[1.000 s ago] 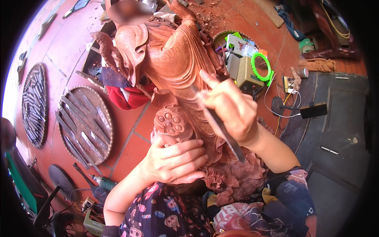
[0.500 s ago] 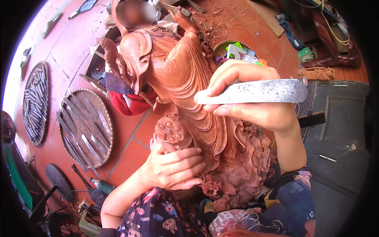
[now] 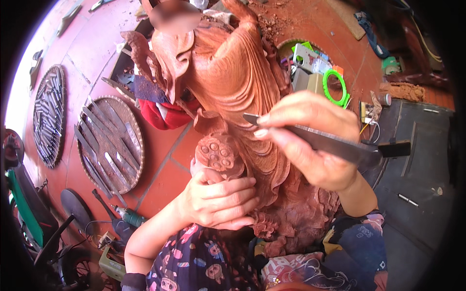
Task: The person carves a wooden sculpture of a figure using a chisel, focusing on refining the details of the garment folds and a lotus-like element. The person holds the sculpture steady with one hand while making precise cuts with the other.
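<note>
A reddish-brown carved wooden statue (image 3: pixel 233 72) with draped robes leans across the middle, its lower end towards my lap. My left hand (image 3: pixel 218 201) is wrapped round the statue just below a carved lotus pod (image 3: pixel 215 152), which sticks out above my fingers. In my right hand (image 3: pixel 332 169) is a flat steel carving knife (image 3: pixel 342 147), pinched between thumb and fingers near its narrow tip. That tip points left over the robe folds; whether it touches the wood I cannot tell. The statue's far side is hidden.
Left on the tiled floor are a round tray (image 3: pixel 141 160) of long blades and another tray (image 3: pixel 64 116) of many narrow tools. A power drill (image 3: pixel 128 216) lies nearer me. At right are a green ring (image 3: pixel 345 99), a phone (image 3: pixel 394 149) and a dark panel (image 3: pixel 427 160).
The carving knife has turned in my right hand, from its broad pale face to a dark slanted side, and the hand sits slightly lower. My left hand keeps its hold.
</note>
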Available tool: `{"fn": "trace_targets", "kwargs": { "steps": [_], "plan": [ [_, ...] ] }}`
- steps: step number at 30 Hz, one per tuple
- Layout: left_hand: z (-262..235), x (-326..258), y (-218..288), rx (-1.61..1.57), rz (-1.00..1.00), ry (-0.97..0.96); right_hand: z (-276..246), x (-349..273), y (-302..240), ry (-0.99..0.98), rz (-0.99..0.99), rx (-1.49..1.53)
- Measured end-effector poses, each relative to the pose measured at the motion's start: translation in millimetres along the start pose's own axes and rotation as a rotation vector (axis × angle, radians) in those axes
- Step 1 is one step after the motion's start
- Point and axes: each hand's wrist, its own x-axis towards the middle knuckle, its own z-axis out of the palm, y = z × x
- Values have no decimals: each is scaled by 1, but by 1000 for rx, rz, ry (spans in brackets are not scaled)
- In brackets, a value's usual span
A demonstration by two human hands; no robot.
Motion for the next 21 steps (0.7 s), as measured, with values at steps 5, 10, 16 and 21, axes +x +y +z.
{"fn": "trace_targets", "kwargs": {
  "steps": [5,10,16,21],
  "plan": [
    [-4,1,1,15,-21,-34,5,-31,-28,-26,220,43],
    [-13,7,9,-82,-55,190,-4,-52,-55,-16,230,156],
    [-25,52,20,-163,-104,-72,10,-57,-79,234,420,400],
    [-19,53,28,-488,-379,-57,23,-71,-60,486,316,-194]
  ]
}}
